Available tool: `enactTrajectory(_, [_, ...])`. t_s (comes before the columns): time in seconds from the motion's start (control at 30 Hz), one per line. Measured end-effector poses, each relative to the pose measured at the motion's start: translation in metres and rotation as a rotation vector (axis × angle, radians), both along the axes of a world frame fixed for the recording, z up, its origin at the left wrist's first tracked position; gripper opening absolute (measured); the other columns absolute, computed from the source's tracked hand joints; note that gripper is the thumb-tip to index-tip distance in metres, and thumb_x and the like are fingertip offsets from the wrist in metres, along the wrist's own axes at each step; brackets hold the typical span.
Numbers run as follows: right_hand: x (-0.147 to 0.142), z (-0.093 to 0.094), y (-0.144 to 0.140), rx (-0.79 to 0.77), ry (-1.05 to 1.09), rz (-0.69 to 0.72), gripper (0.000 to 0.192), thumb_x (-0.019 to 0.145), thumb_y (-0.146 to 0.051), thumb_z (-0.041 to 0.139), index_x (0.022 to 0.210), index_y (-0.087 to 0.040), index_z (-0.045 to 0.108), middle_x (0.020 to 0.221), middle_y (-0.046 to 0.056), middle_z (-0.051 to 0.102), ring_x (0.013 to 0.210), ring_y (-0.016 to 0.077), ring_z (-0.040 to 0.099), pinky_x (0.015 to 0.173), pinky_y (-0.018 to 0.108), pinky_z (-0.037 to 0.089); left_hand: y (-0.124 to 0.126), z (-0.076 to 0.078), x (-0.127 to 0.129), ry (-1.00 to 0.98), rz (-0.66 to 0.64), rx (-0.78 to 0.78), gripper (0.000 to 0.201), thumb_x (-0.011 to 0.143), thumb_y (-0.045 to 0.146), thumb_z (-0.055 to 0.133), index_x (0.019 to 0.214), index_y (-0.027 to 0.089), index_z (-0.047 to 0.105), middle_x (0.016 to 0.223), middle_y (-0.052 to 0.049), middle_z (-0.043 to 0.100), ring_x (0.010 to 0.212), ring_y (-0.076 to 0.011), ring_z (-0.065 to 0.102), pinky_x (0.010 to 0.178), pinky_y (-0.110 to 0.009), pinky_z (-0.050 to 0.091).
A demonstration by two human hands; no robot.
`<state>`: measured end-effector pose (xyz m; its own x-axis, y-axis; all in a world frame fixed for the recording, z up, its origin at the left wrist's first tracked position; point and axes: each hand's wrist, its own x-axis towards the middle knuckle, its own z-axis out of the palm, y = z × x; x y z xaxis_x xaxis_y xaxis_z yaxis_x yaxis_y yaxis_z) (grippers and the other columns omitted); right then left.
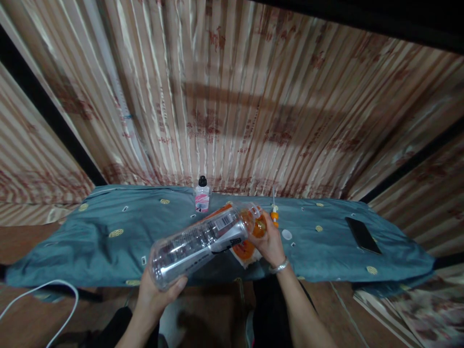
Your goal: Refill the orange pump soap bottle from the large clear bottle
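A large clear plastic bottle [199, 249] with a silver label and barcode is held tilted above the table, its open neck pointing up and to the right. My left hand [155, 292] is wrapped around its base. My right hand [270, 241], with a silver bracelet at the wrist, is closed around the bottle's shoulder near the neck. Something glossy and orange-yellow shows by the right fingers; I cannot tell whether it is held or seen through the plastic. Partly hidden behind the bottle lies an orange packet [244, 251] with a pale, ragged edge.
A small black-capped bottle [202, 195] with a pink label stands near the back of the cloth-covered table [119, 246]. Right of my hands are an orange-and-white tool [274, 215], a white disc [286, 234] and a black phone [362, 235]. A curtain [224, 111] hangs behind.
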<state>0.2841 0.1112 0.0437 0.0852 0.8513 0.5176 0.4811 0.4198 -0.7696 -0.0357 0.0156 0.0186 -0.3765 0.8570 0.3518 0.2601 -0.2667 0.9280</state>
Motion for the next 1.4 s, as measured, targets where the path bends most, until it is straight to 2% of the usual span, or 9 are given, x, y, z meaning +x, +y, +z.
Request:
enactTrajectory(0.13, [0.002,0.002,0.0,-0.005,-0.011,-0.017,0.078,0.077,-0.043,0.091,0.147,-0.021,0.066,0.141,0.017,0.079,0.13,0.0384,0.077,0.119,0.058,0.06,0.001,0.0,0.005,-0.056,-0.049,-0.066,0.092,0.058,0.081,0.089,0.125,0.021,0.068,0.114,-0.018,0.085,0.104,-0.0401,0.083,0.094,-0.053,0.067])
enactTrajectory(0.23, [0.002,0.003,-0.001,-0.016,-0.015,-0.03,0.075,0.078,-0.046,0.089,0.145,-0.02,0.067,0.137,0.018,0.081,0.125,0.0388,0.08,0.113,0.059,0.064,-0.003,0.004,0.012,-0.083,-0.099,-0.119,0.091,0.056,0.074,0.094,0.126,0.022,0.068,0.122,-0.019,0.083,0.115,-0.0423,0.081,0.106,-0.057,0.063])
enactTrajectory(0.37, [0.002,0.003,-0.003,-0.013,-0.03,-0.018,0.075,0.077,-0.045,0.087,0.145,-0.02,0.067,0.14,0.019,0.08,0.126,0.0402,0.079,0.111,0.06,0.064,-0.008,0.01,0.025,-0.144,-0.161,-0.166,0.104,0.058,0.064,0.098,0.143,0.022,0.054,0.132,-0.018,0.08,0.122,-0.0401,0.08,0.111,-0.057,0.061])
enactTrajectory(0.43, [0.002,0.003,-0.003,-0.005,-0.028,-0.009,0.072,0.078,-0.044,0.086,0.144,-0.021,0.068,0.141,0.017,0.08,0.127,0.0392,0.079,0.113,0.059,0.063,-0.008,0.011,0.029,-0.172,-0.18,-0.175,0.107,0.057,0.063,0.098,0.144,0.022,0.049,0.132,-0.019,0.08,0.123,-0.0399,0.08,0.111,-0.057,0.062])
enactTrajectory(0.6, [0.003,0.004,-0.002,0.0,-0.003,-0.002,0.068,0.079,-0.043,0.085,0.141,-0.021,0.069,0.137,0.016,0.082,0.12,0.0365,0.081,0.109,0.055,0.066,-0.005,0.007,0.035,-0.199,-0.219,-0.198,0.099,0.058,0.057,0.098,0.139,0.024,0.052,0.133,-0.016,0.08,0.128,-0.0392,0.078,0.116,-0.059,0.059])
enactTrajectory(0.83, [0.003,0.006,-0.002,-0.017,0.013,-0.03,0.069,0.076,-0.044,0.088,0.139,-0.023,0.07,0.135,0.014,0.082,0.122,0.0367,0.08,0.111,0.056,0.064,-0.003,0.008,0.041,-0.206,-0.249,-0.239,0.1,0.058,0.048,0.097,0.14,0.024,0.045,0.13,-0.016,0.081,0.123,-0.0393,0.08,0.113,-0.06,0.061])
enactTrajectory(1.1, [0.005,0.006,-0.002,-0.045,0.039,-0.028,0.071,0.076,-0.047,0.087,0.14,-0.022,0.069,0.132,0.014,0.083,0.116,0.0366,0.082,0.107,0.055,0.066,0.003,-0.006,0.044,-0.22,-0.257,-0.251,0.105,0.052,0.053,0.098,0.138,0.026,0.043,0.133,-0.017,0.079,0.126,-0.0386,0.078,0.117,-0.06,0.058])
enactTrajectory(1.3, [0.007,0.004,-0.002,-0.058,0.052,-0.019,0.071,0.08,-0.051,0.087,0.141,-0.02,0.069,0.131,0.015,0.083,0.117,0.0368,0.082,0.106,0.055,0.067,0.001,0.007,0.042,-0.186,-0.33,-0.313,0.096,0.055,0.048,0.098,0.134,0.024,0.049,0.133,-0.016,0.078,0.125,-0.0373,0.078,0.115,-0.057,0.058])
enactTrajectory(1.4, [0.007,0.004,-0.003,-0.049,0.046,-0.024,0.068,0.081,-0.053,0.087,0.139,-0.022,0.07,0.131,0.014,0.084,0.116,0.0365,0.083,0.104,0.054,0.067,0.002,0.008,0.042,-0.155,-0.318,-0.328,0.095,0.053,0.048,0.096,0.133,0.024,0.051,0.131,-0.016,0.078,0.126,-0.0392,0.076,0.116,-0.058,0.056])
